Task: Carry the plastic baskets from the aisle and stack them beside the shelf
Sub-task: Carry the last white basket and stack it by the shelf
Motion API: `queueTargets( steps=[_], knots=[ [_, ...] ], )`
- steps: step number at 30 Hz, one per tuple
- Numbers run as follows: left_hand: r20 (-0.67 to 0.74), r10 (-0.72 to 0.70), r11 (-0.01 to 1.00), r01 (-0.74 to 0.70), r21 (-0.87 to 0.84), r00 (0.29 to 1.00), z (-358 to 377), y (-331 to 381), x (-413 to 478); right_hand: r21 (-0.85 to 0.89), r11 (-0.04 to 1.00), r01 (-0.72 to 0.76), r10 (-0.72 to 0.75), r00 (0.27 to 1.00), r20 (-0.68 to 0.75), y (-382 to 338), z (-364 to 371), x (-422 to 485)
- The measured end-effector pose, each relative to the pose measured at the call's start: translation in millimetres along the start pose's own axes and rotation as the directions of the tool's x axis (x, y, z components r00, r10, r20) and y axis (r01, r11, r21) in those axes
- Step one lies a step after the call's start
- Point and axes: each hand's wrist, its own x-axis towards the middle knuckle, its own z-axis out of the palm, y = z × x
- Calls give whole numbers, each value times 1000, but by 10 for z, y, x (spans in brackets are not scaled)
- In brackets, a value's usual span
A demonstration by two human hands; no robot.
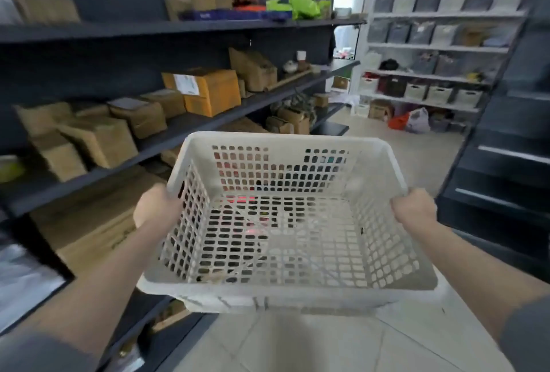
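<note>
I hold a white perforated plastic basket out in front of me, tilted with its open top toward me, above the aisle floor. My left hand grips its left rim and my right hand grips its right rim. The basket is empty; dark and red shapes show blurred through its holes, too unclear to name. A dark shelf unit runs along my left.
The dark shelf holds several cardboard boxes, with large flat cartons near the floor. A white shelf with grey and white bins stands at the aisle's far end, with bags on the floor. Dark steps or shelving stand at the right. The floor is tiled.
</note>
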Motion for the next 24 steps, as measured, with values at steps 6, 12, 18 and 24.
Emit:
queueTargets(
  steps=[6,12,18,24],
  knots=[
    [-124,-187,982,189,2,974,-1188,-970,-980,85,984,160,-168,981,98,-353,-110,-1073],
    [-343,-327,934,356,23,880,-2273,-1699,-2379,174,920,351,-386,887,252,-439,-171,-2176],
    [-507,-483,816,577,34,714,-3136,-2159,-3965,277,809,518,-587,704,399,-386,-405,-3243],
    [-614,-554,705,709,13,563,-3874,-2567,-5423,332,728,599,-676,546,496,-179,-710,-4460]
  ],
)
